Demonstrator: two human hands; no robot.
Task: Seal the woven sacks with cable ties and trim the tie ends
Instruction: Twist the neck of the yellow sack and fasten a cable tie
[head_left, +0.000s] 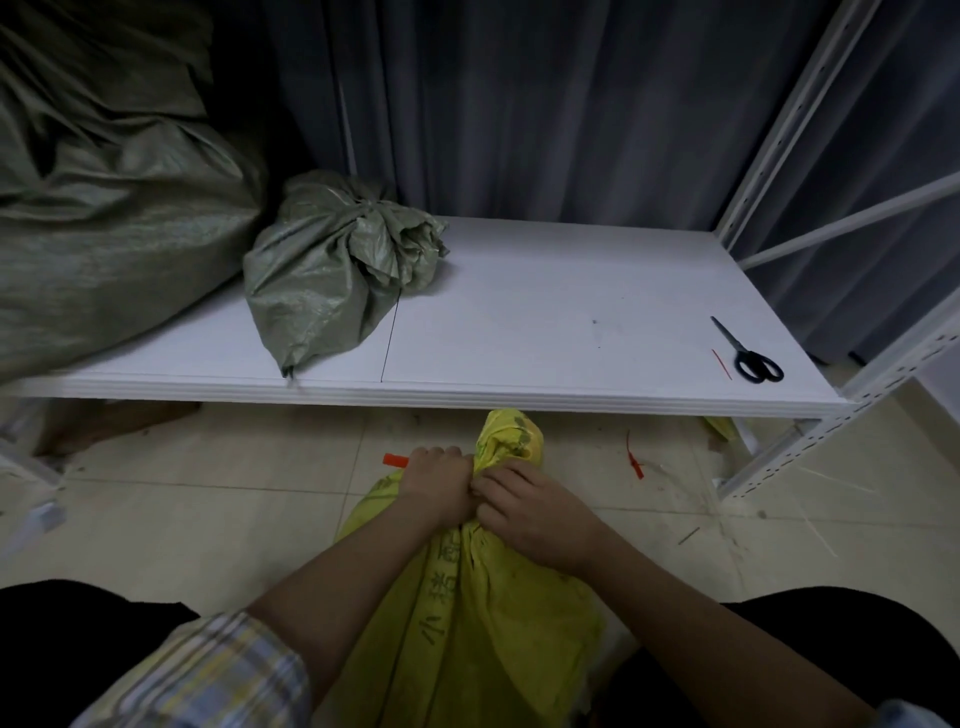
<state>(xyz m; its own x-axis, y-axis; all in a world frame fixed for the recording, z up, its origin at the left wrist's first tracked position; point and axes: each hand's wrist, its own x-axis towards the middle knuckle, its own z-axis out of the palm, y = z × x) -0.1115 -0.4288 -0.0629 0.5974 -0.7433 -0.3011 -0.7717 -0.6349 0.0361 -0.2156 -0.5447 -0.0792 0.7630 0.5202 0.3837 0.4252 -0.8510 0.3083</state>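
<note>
A yellow woven sack stands on the floor between my knees, its neck bunched. My left hand grips the neck and a red cable tie, whose end sticks out to the left of the fist. My right hand pinches the sack's neck right beside the left fist; how the tie runs round the neck is hidden by my fingers. A green woven sack lies tied on the white shelf board, with a thin black tie tail hanging from it. Black-handled scissors lie at the shelf's right end.
A large green sack fills the left side. A cut red tie piece lies next to the scissors, another red tie on the tiled floor. White shelf uprights stand at right; a dark curtain hangs behind.
</note>
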